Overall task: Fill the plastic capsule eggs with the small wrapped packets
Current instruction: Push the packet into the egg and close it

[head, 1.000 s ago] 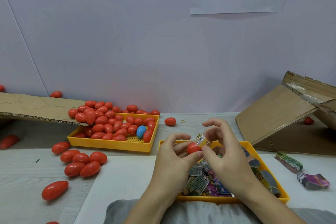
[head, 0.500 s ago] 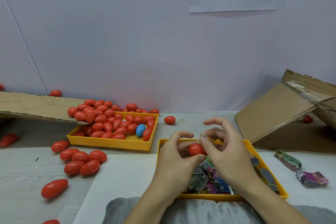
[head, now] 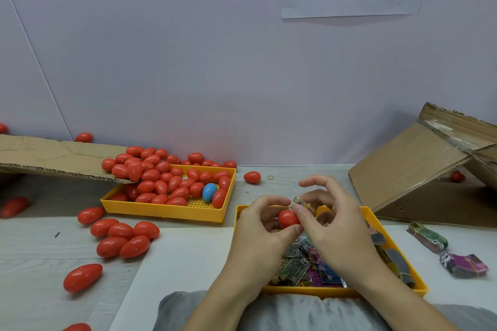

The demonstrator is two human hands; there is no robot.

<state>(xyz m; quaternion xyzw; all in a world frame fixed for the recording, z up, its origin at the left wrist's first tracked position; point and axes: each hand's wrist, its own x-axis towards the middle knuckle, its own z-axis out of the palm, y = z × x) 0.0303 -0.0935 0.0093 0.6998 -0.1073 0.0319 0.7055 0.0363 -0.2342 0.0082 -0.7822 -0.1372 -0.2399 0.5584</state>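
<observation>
Both forearms reached in from the bottom edge, hands meeting at centre. Left hand [head: 262, 228] had thumb and fingers curled round an egg [head: 287, 218], palm turned right. Right hand [head: 336, 225] pinched a packet [head: 298, 203] at the egg's top with thumb and forefinger, other fingers arched and spread above.

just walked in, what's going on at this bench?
A person is stuffing small wrapped packets into plastic eggs. The left hand holds a red egg piece over the near yellow tray, which holds loose packets. The right hand pinches one packet at the egg's top edge; it is not yet inside. A second yellow tray to the left is piled with red eggs and one blue egg, with more red eggs scattered on the table.
</observation>
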